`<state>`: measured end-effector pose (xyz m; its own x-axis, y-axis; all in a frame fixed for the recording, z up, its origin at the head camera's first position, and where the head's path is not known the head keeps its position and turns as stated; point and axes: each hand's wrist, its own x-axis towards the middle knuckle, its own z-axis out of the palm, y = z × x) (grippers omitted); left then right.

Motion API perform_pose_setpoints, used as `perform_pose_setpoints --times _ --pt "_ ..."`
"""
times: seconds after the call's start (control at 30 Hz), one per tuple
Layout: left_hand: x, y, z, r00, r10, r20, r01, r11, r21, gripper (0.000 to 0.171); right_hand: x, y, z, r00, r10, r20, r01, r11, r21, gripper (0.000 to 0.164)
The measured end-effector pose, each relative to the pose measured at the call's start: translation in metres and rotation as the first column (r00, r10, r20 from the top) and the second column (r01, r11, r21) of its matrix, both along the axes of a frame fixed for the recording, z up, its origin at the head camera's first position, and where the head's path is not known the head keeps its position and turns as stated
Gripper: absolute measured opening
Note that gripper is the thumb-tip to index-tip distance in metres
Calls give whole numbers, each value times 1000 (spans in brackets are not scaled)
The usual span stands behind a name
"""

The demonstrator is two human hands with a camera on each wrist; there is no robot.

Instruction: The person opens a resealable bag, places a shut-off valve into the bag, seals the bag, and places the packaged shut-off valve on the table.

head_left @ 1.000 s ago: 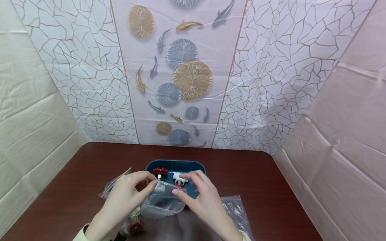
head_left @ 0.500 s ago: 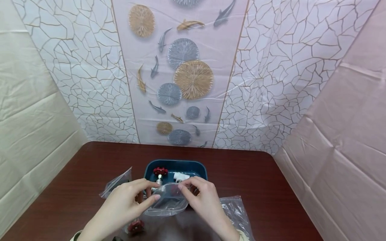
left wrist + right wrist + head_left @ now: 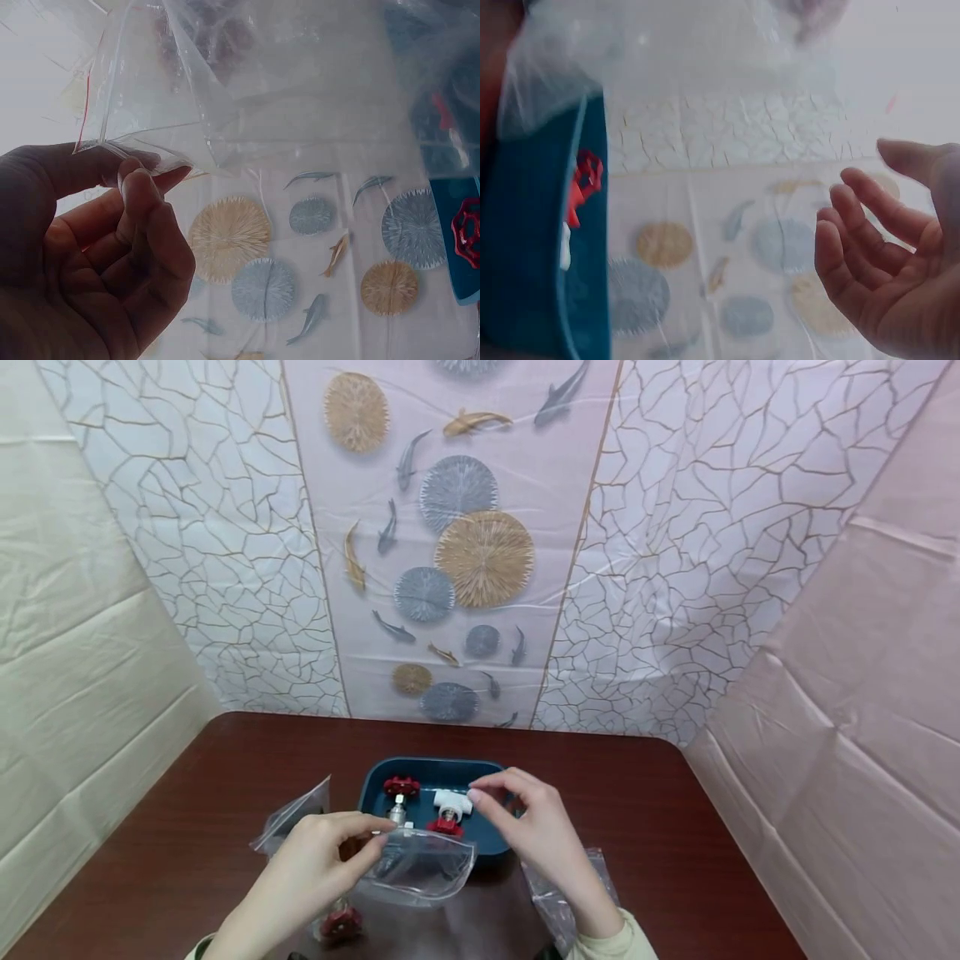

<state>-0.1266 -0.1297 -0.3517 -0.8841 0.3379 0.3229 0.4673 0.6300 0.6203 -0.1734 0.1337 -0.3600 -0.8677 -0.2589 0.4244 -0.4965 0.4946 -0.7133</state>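
I'm finding the bag (image 3: 423,870), hanging from my left hand (image 3: 318,860), blocking the near side of the tray (image 3: 442,762). My right hand (image 3: 528,818) is hovering at its right end, and a gap is running between the two above the valves (image 3: 402,787). Behind and far right, the worktop (image 3: 675,852) is offering room; the left bag (image 3: 292,817), right bag (image 3: 549,906) and near valve (image 3: 340,922) are obstructing low paths.
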Motion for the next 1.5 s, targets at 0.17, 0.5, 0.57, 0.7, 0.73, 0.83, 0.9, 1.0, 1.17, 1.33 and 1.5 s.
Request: perform_pose_setpoints --times 0.17,0.5,0.57,0.7,0.73,0.83,0.9,1.0,1.17,1.33,1.5 --pt "-1 3 -1 1000 2 -2 -2 1000 -8 15 -21 5 11 1000 -15 24 13 996 89 19" --pt "-2 8 -3 998 -29 47 30 999 -19 14 -93 -15 -16 964 64 259 -181 871 457 39" --pt "-3 8 -3 999 -30 46 31 999 -21 14 -106 -21 -24 957 53 285 -199 837 510 40" --pt "-4 9 -4 995 -58 76 59 998 -11 14 -125 -31 -41 938 12 346 -222 786 577 46" --pt "-4 10 -5 994 -70 86 71 997 -7 15 -128 -34 -44 931 0 365 -230 776 587 49" --pt "-5 11 -5 987 -106 125 105 994 10 16 -135 -41 -55 897 -47 439 -256 755 604 54" --pt "-5 12 -6 982 -127 140 126 992 16 16 -138 -45 -62 881 -73 468 -269 736 621 52" --pt "-4 12 -7 980 -141 143 140 990 16 16 -142 -51 -72 865 -98 492 -284 714 641 35" --pt "-5 13 -10 983 -145 109 144 989 13 14 -145 -59 -88 865 -124 486 -275 693 667 41" --pt "-6 12 -12 988 -132 83 133 991 -6 14 -145 -65 -90 865 -151 478 -246 703 667 38" --pt "-7 11 -11 986 -133 103 134 991 -10 14 -145 -67 -87 866 -141 480 -246 715 654 23"
